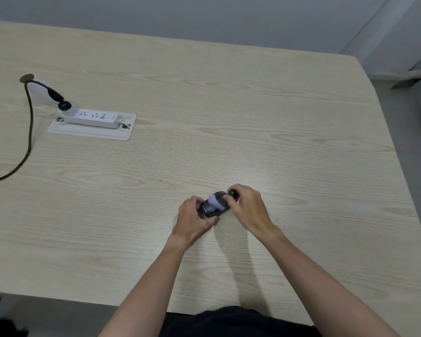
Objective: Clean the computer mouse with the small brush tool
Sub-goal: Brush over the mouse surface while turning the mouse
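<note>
Left hand (195,218) clamps mouse (213,207) — lettering blurred, maybe "ure"; right hand (247,206) grips brush (232,192).

Even soft overhead light, faint forearm shadows on the pale wood-grain table (253,117) toward 6 o'clock, wide-angle bowing at edges, slight motion blur at the hands.

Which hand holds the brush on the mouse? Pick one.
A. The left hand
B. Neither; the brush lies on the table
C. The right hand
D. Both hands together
C: the right hand grips the brush by its dark handle, its pale bristles on the mouse, while the left hand steadies the mouse on the table.
</note>
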`<state>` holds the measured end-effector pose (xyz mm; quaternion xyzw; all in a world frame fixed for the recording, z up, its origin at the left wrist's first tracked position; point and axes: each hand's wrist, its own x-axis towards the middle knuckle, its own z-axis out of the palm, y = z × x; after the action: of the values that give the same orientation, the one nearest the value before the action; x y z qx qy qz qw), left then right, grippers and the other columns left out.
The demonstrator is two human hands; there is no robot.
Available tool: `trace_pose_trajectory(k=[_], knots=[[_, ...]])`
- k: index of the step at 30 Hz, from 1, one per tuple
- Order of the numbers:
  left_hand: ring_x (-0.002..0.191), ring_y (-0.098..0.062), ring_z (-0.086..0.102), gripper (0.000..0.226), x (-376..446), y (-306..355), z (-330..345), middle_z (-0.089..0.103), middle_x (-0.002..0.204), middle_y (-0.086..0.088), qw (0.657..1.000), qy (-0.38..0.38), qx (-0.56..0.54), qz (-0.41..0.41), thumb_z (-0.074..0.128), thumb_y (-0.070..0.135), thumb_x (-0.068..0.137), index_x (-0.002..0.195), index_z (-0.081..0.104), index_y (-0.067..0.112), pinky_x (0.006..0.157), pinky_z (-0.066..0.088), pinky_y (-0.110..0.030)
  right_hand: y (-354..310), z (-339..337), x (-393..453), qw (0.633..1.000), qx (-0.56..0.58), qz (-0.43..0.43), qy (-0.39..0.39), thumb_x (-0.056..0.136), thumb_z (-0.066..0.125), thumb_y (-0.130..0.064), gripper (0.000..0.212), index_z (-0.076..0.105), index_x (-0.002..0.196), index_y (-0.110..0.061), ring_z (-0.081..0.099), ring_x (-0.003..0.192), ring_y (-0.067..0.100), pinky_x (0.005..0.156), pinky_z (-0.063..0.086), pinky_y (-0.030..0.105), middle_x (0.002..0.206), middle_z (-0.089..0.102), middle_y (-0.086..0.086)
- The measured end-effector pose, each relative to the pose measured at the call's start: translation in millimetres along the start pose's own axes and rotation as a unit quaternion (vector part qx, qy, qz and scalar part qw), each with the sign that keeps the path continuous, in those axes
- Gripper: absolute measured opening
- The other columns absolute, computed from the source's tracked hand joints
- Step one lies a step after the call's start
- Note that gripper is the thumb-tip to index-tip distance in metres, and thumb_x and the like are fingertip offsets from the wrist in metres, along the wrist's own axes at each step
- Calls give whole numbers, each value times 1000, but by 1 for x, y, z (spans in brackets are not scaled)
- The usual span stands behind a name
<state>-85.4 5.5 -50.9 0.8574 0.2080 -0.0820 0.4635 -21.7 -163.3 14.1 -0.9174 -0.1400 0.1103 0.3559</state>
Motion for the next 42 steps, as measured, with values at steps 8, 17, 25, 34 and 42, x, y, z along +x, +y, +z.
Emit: trace_pose_trajectory(k=[8,17,25,34,42], knots=[[82,-7,60,50,-5,10,-4,62,90,10,1000,20,1,17,78,64,59,87,59,27,69,54,-25,-9,-3,1,998,24,-24,-44,91,68,-21,8,69,90,-13,54,68,2,65,40,15,77,62,-9],[79,-8,60,37,-4,13,-8,62,83,9,1000,7,-9,11,79,56,62,77,59,29,65,48,-20,-21,-2,2,997,24,-45,-61,94,63,-23,8,67,92,-16,56,78,6,70,43,20,85,62,-6],[54,-4,53,35,-4,17,-10,63,62,5,1000,19,-8,-5,77,52,62,72,66,20,55,50,-27,-11,-6,9,999,29,3,43,94,63,-24,7,63,89,-19,53,77,3,68,40,14,84,61,-10],[52,-7,58,33,-3,19,-12,67,59,2,1000,13,-17,-11,75,51,68,70,68,20,57,55,-32,-4,-8,7,995,30,25,89,95,63,-24,8,62,88,-20,53,75,3,65,38,14,83,62,-9],[58,-6,60,41,-3,18,-9,67,68,4,1000,20,-12,-16,79,55,63,77,63,20,54,53,-22,0,-3,0,997,36,27,56,94,65,-22,6,67,93,-17,55,76,2,67,40,16,86,64,-7]])
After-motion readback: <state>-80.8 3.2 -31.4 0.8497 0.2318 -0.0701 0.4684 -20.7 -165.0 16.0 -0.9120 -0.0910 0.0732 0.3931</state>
